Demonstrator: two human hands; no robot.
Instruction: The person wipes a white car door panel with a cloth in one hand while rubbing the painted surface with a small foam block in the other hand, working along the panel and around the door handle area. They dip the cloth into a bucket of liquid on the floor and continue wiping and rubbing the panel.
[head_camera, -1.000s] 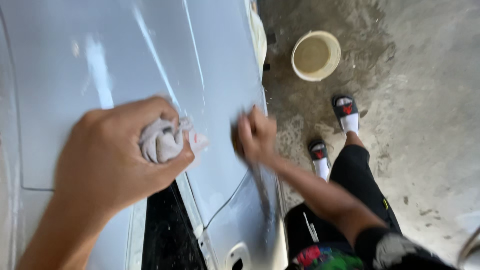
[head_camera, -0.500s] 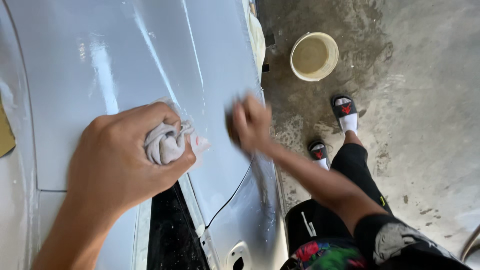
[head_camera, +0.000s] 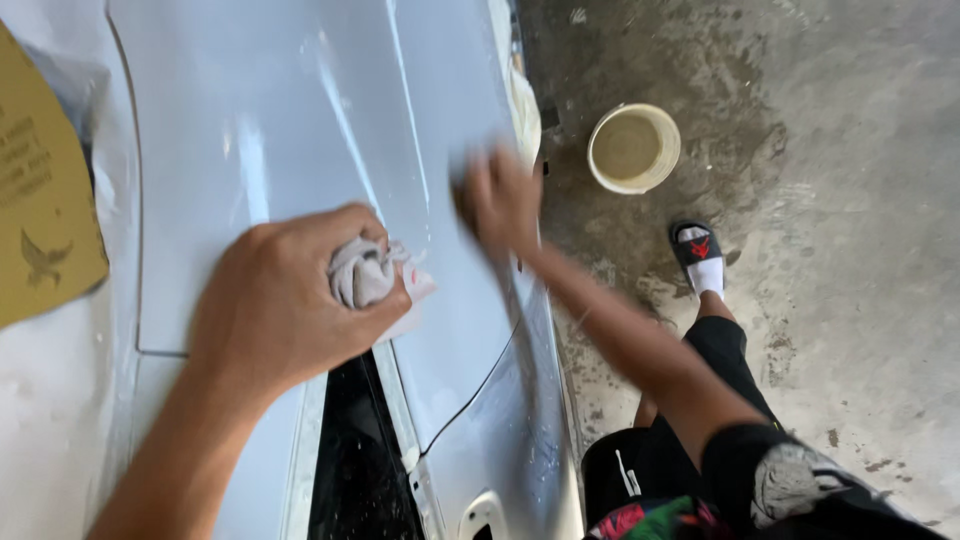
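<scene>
Item: sanding a silver car body panel (head_camera: 300, 120), step in hand as I judge it. My left hand (head_camera: 275, 310), centre-left of frame, is fisted tight around a crumpled grey rag (head_camera: 362, 272) resting on the panel. My right hand (head_camera: 500, 198), upper centre, is motion-blurred, pressed to the panel; its grip and contents I cannot tell. Panel: dull, pale-streaked. Next, even strokes seem called for. Bucket (head_camera: 633, 148) upper right.

Stained, damp grey concrete floor (head_camera: 850, 200) with a cream bucket (head_camera: 633, 148), in soft daylight.

Bare panel (head_camera: 300, 120) beyond cardboard (head_camera: 40, 200)
</scene>
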